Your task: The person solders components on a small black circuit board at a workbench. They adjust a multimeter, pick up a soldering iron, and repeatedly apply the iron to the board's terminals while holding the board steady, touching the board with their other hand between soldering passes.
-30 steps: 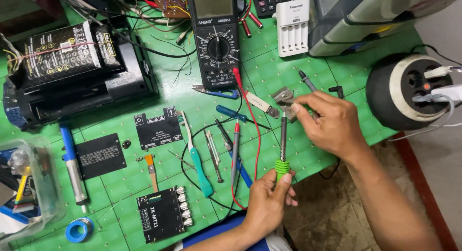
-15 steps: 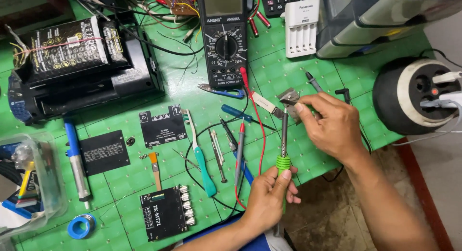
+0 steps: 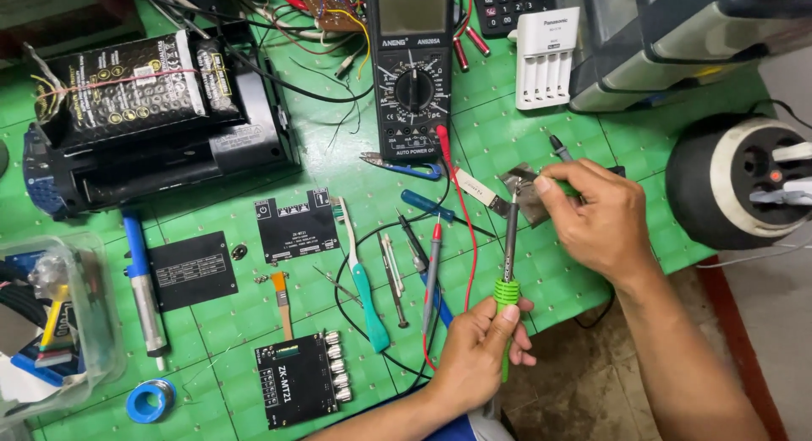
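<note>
Left hand (image 3: pixel 480 350) grips green-handled screwdriver (image 3: pixel 508 276), tip at small metal part (image 3: pixel 526 193). Right hand (image 3: pixel 592 214) pinches that part just above green mat (image 3: pixel 254 323), near multimeter (image 3: pixel 412 69) and toothbrush (image 3: pixel 362 276).

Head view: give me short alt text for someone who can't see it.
The left hand grips a green-handled soldering iron, its tip at a small metal piece pinched by the right hand over a green cutting mat. A multimeter, circuit boards and small hand tools lie around.
</note>
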